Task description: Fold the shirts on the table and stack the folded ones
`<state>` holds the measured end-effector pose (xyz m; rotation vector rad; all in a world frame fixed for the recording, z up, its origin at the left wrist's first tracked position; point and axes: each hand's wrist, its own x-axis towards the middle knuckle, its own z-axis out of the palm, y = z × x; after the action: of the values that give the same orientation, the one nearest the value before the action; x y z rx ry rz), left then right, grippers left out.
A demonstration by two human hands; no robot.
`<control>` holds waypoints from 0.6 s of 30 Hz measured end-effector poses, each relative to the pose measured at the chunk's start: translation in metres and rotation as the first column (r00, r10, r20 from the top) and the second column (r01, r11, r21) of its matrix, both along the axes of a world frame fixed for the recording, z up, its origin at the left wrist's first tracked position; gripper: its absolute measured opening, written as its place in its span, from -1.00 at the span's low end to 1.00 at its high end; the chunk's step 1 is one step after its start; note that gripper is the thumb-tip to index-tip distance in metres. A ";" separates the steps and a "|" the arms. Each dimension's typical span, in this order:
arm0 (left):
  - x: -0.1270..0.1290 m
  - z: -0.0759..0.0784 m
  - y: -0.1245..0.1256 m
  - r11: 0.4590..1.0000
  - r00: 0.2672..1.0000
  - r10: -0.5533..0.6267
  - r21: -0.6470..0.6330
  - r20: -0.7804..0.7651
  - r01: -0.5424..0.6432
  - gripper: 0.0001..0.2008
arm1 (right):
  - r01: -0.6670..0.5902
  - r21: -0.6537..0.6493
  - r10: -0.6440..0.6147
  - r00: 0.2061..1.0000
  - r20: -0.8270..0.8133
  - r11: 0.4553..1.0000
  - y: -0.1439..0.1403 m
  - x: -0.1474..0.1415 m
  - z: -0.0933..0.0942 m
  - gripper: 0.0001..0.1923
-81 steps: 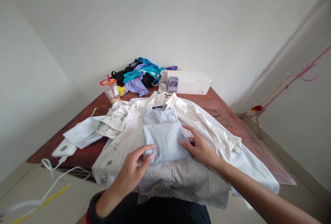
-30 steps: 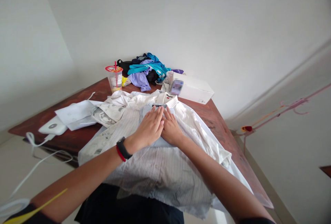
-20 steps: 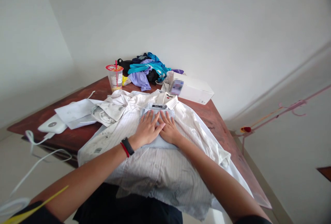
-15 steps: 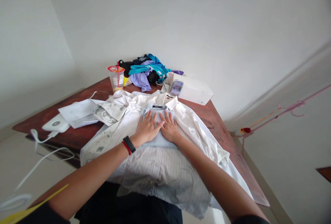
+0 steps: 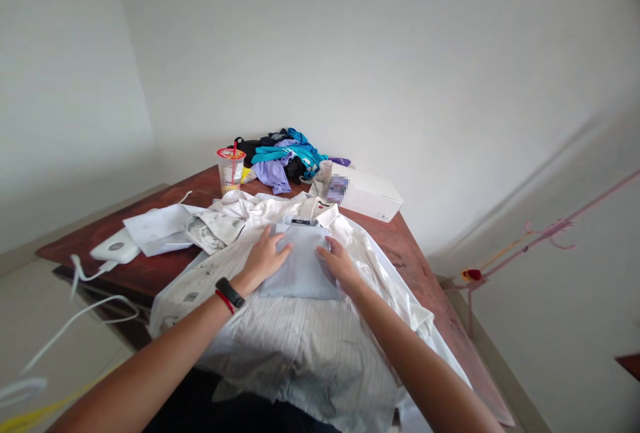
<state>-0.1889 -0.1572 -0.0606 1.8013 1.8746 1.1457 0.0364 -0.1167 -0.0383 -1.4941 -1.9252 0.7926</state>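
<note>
A light blue garment folded into a neat rectangle [image 5: 300, 266], with a dark label [image 5: 303, 222] at its neck, lies on a spread-out white striped shirt [image 5: 305, 326]. My left hand [image 5: 265, 256] rests along the folded garment's left edge, its fingers apart and the thumb over the top. Along the right edge, my right hand [image 5: 341, 263] touches it with bent, parted fingers. Some of the fingertips on both sides are hard to make out. A dark wristband [image 5: 230, 292] and a red band are on my left wrist.
The reddish-brown table [image 5: 425, 280] bears a plastic cup with straw [image 5: 231, 170], a heap of clothes [image 5: 290, 160] and a white box [image 5: 373, 194] at the back. White paper [image 5: 160, 226] and a white device [image 5: 115, 248] with a cable lie left.
Both hands have slid apart, from lying flat on the middle of the folded garment to its left and right edges. The view has tilted slightly upward.
</note>
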 end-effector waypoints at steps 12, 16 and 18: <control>-0.013 0.038 0.021 0.963 0.695 0.196 -0.268 0.691 -0.006 -0.10 | -0.128 -0.533 -0.244 0.784 -0.571 0.836 0.015 0.009 0.020 -0.61; -0.007 0.044 0.014 0.980 0.658 0.175 -0.192 0.733 -0.046 -0.17 | -0.137 -0.542 -0.239 0.789 -0.566 0.829 0.021 0.014 0.021 -0.68; -0.005 0.047 0.006 0.968 0.531 0.193 -0.250 0.825 0.036 -0.21 | -0.158 -0.487 -0.203 0.768 -0.608 0.859 0.021 0.014 0.025 -0.68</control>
<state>-0.1936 -0.1508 -0.0136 0.7346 1.3766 1.3951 0.0503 -0.0959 -0.0131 -1.2586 -1.2038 1.6648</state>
